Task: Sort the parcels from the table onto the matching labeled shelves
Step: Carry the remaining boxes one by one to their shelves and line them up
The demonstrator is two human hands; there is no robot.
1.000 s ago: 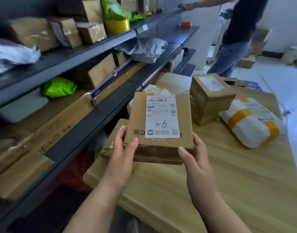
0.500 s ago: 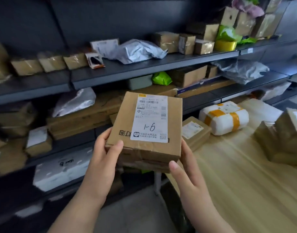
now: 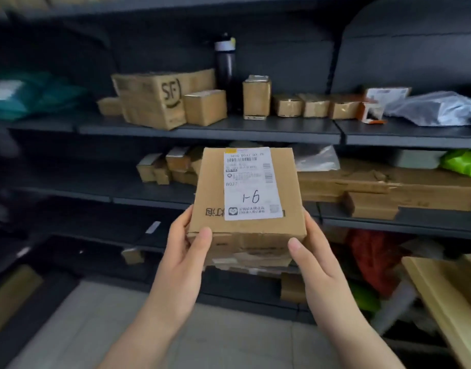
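Note:
A flat brown cardboard parcel (image 3: 215, 193) with a white shipping label handwritten "1-6" is held up in front of the dark shelving (image 3: 207, 129). My left hand (image 3: 186, 243) grips its lower left corner, thumb on top. My right hand (image 3: 309, 251) grips the lower right corner the same way. Under the parcel the fingers are hidden. The wooden table's corner (image 3: 442, 288) shows at the lower right.
The upper shelf carries an SF box (image 3: 154, 99), several small cartons, a dark bottle (image 3: 225, 62) and a grey poly bag (image 3: 436, 107). The middle shelf holds small boxes (image 3: 162, 166) and long flat cartons (image 3: 388, 182). Grey floor (image 3: 122, 328) lies below.
The view has swung left from the table to face the shelves. Both hands keep the same hold on the parcel, which now sits before the middle shelf.

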